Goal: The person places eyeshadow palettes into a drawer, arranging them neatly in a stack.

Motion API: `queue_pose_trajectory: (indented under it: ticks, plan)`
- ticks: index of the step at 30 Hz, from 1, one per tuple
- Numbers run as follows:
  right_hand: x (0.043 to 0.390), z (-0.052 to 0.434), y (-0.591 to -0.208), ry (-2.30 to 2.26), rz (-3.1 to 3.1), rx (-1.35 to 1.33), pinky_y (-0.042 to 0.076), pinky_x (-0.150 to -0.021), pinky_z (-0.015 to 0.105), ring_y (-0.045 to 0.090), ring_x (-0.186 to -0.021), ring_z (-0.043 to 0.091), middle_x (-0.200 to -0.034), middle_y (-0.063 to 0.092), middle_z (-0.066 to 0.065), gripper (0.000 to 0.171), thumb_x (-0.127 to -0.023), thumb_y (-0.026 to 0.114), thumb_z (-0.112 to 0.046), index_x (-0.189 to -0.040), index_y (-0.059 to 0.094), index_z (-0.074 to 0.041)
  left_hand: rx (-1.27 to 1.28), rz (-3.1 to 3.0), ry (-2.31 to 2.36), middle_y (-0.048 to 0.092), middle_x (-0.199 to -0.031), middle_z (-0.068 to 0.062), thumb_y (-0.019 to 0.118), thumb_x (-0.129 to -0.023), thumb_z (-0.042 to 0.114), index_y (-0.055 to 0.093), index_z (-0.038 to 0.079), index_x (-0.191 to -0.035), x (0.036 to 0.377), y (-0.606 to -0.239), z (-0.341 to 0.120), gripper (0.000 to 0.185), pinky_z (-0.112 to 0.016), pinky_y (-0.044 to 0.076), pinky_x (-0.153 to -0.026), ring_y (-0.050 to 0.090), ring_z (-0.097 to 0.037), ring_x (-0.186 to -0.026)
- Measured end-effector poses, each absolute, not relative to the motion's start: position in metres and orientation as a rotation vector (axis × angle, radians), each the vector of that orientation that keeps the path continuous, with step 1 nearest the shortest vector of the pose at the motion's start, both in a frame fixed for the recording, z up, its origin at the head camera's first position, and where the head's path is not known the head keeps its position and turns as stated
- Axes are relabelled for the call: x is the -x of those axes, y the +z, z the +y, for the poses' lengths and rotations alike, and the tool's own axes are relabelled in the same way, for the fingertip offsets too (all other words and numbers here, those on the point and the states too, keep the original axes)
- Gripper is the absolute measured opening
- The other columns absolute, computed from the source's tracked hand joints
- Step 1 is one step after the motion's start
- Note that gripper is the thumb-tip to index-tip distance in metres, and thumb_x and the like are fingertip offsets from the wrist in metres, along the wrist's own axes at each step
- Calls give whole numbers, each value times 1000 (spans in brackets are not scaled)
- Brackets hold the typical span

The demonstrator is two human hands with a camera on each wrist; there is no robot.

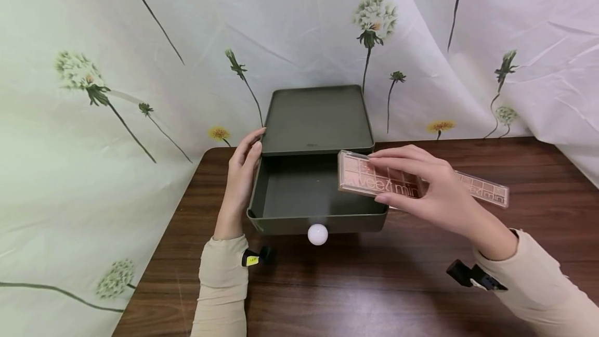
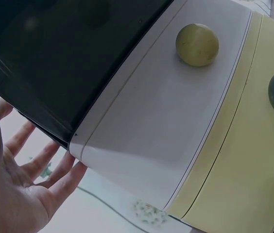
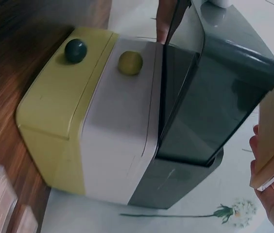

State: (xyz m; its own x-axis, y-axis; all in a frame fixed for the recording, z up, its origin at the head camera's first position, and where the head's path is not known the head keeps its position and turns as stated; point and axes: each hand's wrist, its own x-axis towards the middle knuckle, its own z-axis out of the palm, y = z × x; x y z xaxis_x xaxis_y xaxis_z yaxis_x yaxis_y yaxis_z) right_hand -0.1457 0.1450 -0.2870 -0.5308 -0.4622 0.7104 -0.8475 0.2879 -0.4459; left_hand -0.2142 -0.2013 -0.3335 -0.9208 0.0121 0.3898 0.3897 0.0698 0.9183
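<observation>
A small chest of drawers has a dark green top, and its dark green top drawer is pulled out, with a white knob on the front. My left hand rests against the chest's left side, its fingers extended along the edge in the left wrist view. Over the right part of the drawer, my right hand pinches an eyeshadow palette with a clear lid between thumb and fingers. No contents show in the visible part of the drawer.
Another eyeshadow palette lies on the dark wooden table, partly behind my right hand. Beneath the top drawer are a white drawer with a yellow knob and a yellow drawer with a green knob, both closed. A flower-printed cloth hangs behind.
</observation>
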Motion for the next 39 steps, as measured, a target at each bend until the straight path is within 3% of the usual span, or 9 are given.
queue_pose_trajectory:
  ticks: [4, 14, 19, 22, 30, 39]
  plan:
    - [148, 132, -283, 1197, -2116, -1222, 41, -78, 22, 56, -110, 16, -125, 64, 3, 50, -77, 86, -11, -125, 69, -8, 404, -2079, -1922, 48, -144, -1, 47, -105, 30, 51, 11, -145, 214, -334, -202, 44, -46, 36, -106, 43, -13, -132]
    - [159, 103, -274, 1194, -2074, -1345, 45, -86, 24, 58, -110, 16, -124, 65, 2, 47, -84, 82, -26, -124, 69, -6, 411, -2100, -1886, 46, -146, 1, 46, -106, 32, 51, 14, -145, 214, -334, -202, 44, -48, 37, -105, 43, -13, -132]
    - [165, 92, -275, 1209, -2097, -1386, 46, -79, 24, 58, -104, 15, -124, 65, 2, 46, -81, 83, -16, -124, 69, -6, 401, -2095, -1883, 48, -145, 0, 47, -105, 31, 51, 12, -145, 214, -333, -202, 44, -45, 38, -103, 45, -14, -129]
    - [167, 87, -274, 1197, -2186, -1383, 47, -82, 27, 57, -105, 13, -125, 64, -2, 47, -80, 84, -15, -125, 69, -10, 398, -2090, -1882, 48, -145, -1, 47, -105, 30, 52, 12, -144, 214, -333, -201, 43, -45, 39, -102, 46, -15, -129]
    - [177, 77, -272, 1095, -2452, -1409, 45, -98, 32, 58, -115, 6, -123, 65, -10, 45, -84, 81, -34, -125, 70, -19, 393, -2095, -1875, 51, -141, -1, 47, -105, 32, 52, 13, -144, 215, -333, -201, 43, -40, 40, -98, 48, -15, -124]
    - [183, 68, -267, 880, -2709, -1450, 46, -96, 34, 58, -116, 7, -125, 64, -11, 49, -86, 76, -45, -127, 68, -22, 382, -2098, -1868, 52, -138, -2, 47, -105, 31, 53, 13, -143, 217, -334, -201, 43, -33, 41, -90, 49, -14, -117]
